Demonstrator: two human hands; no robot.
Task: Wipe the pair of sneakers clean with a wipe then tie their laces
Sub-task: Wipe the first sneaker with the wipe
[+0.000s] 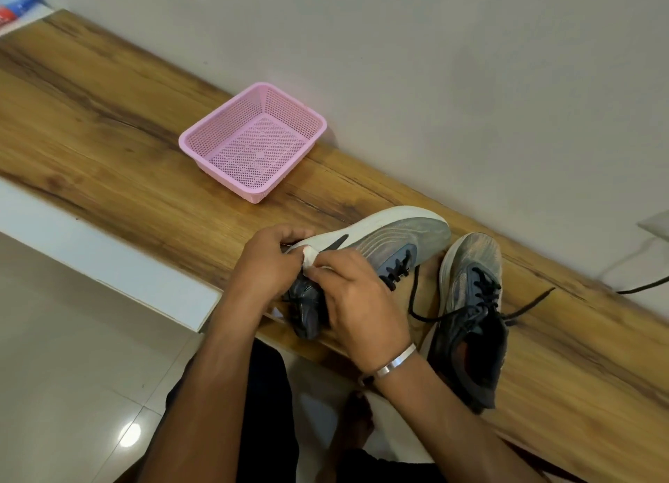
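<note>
The right hand (356,294) pinches a white wipe (310,259) against the tilted sneaker (394,241), which the left hand (269,261) grips at its heel. Just right of it, the second sneaker (470,312) sits upright on the surface (108,120), laces (481,310) loose. No readable writing shows, only a dark swoosh-like mark (336,243) on the tilted sneaker's side.

Pink perforated basket (252,140), grey sneakers (470,301)

Heel of tilted sneaker (380,243) hidden behind left hand (268,265) and right hand (358,301). Wipe (310,257) mostly covered by fingers, only small white wad showing. Red-blue packet (14,4) at 10 o'clock cut by edge, print unreadable. Black cable (644,286) at 3 o'clock runs off frame.
</note>
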